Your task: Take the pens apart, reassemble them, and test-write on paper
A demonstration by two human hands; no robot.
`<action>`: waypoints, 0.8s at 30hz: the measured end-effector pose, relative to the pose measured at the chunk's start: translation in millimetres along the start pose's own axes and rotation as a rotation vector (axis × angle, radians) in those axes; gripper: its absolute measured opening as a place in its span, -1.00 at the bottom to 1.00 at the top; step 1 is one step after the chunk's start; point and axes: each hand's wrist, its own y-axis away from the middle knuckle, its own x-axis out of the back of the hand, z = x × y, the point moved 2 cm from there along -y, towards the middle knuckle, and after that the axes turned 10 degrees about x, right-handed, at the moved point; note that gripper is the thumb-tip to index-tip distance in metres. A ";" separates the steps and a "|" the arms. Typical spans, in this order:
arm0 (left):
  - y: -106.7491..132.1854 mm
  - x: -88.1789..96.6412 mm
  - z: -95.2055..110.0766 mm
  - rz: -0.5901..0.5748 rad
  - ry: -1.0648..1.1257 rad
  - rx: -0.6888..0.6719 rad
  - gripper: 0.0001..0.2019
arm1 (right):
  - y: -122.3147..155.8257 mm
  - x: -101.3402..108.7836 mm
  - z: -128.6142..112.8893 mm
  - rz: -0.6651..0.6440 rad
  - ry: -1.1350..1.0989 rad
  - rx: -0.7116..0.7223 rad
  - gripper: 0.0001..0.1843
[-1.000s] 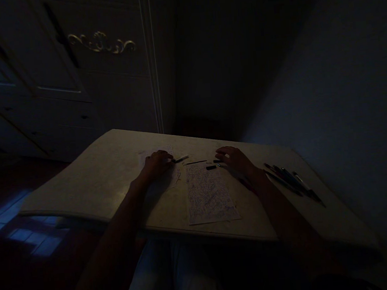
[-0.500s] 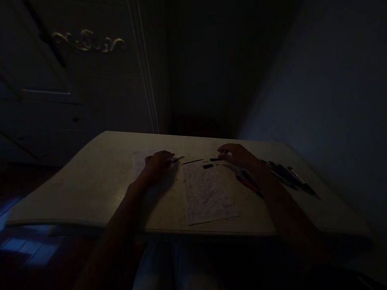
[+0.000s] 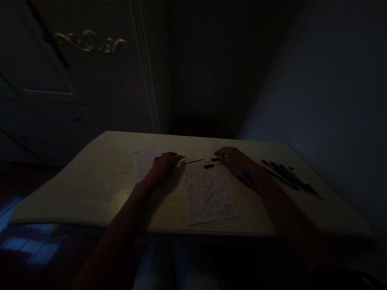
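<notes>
My left hand (image 3: 166,162) rests low over the table with its fingers stretched to the right, beside a thin dark pen refill (image 3: 195,161). Whatever lies beneath those fingers is hidden. From the other side, my right hand (image 3: 235,158) reaches in with curved, parted fingers close to a small black piece (image 3: 214,160); contact is hard to make out in the dim light. A short black pen cap (image 3: 209,166) lies between the hands. Below it is a sheet covered in scribbled writing (image 3: 209,195).
Another written sheet (image 3: 145,161) lies partly under my left forearm. Several pens (image 3: 291,175) are spread at the table's right, and a pinkish-red pen (image 3: 248,184) is partly covered by my right arm. A wall (image 3: 344,106) borders the right side; a cabinet (image 3: 108,89) stands behind the table (image 3: 92,179).
My left hand has slid right, covering the thin light stick that showed at its fingertips. My right hand has moved slightly left, over the small black piece.
</notes>
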 end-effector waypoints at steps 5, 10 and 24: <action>1.3 3.1 3.8 0.010 0.030 0.017 -0.58 | -4.6 -5.3 -9.3 0.053 0.002 0.050 -0.72; 0.5 -0.2 3.1 0.018 -0.012 0.027 -0.60 | -7.1 -10.8 -18.5 0.085 -0.004 0.137 -0.75; 1.6 8.3 11.4 0.001 -0.020 -0.020 -0.65 | -7.7 -13.5 -26.7 0.127 -0.003 0.206 -0.77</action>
